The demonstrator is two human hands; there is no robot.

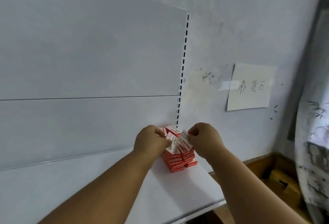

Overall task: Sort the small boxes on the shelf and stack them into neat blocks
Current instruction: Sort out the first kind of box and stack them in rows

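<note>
Both arms reach out over the white shelf (178,193). Left hand (149,142) has a curled grip pinching a tilted red-and-white box (171,142); right hand (204,139) pinches another box (184,140), both atop the red stack (176,161) near the back panel.

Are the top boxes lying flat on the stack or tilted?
Tilted: two top boxes lean against each other, pinched by the left hand and right hand.

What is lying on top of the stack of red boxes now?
On the stack of red boxes two tilted boxes lie, the left hand pinching one, the right hand the other. Boxes further back are partly hidden by the hands.
</note>
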